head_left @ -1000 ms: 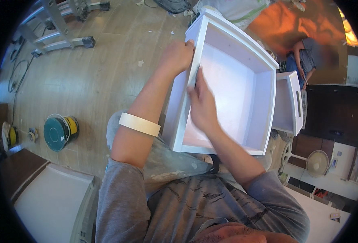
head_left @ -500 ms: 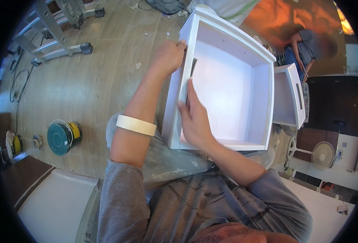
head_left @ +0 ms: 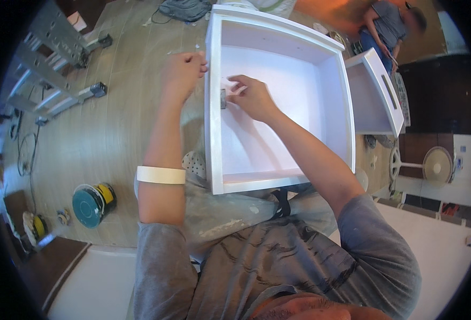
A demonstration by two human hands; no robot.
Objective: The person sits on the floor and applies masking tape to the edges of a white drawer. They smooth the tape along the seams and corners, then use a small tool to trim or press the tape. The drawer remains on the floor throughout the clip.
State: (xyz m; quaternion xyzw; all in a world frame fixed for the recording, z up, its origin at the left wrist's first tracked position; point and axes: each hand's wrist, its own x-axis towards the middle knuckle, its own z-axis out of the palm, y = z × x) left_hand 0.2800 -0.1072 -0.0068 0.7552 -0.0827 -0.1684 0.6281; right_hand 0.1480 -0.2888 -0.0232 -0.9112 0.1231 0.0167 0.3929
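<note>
A white wooden drawer (head_left: pixel 283 181) lies across my lap, its open side up. Just outside its left wall is my left hand (head_left: pixel 182 76), with fingers curled and fingertips at the wall; whether they hold anything is hidden. My right hand (head_left: pixel 254 98) reaches into the drawer, thumb and fingers apart. Close to its thumb, a small dark grey piece (head_left: pixel 223 99) rests against the inner face of the left wall; its kind cannot be made out. Around my left forearm sits a roll of pale masking tape (head_left: pixel 161 175).
A second white drawer (head_left: pixel 374 96) stands to the right, with another person (head_left: pixel 387 29) behind it. On the left are a metal ladder (head_left: pixel 59 80) and a green and yellow bucket (head_left: pixel 89 205). A white fan (head_left: pixel 438 164) is at the far right.
My right hand has moved off the left wall and further into the drawer, its fingers spreading. The drawer appears further left and up in view. My left hand has shifted along the outer wall.
</note>
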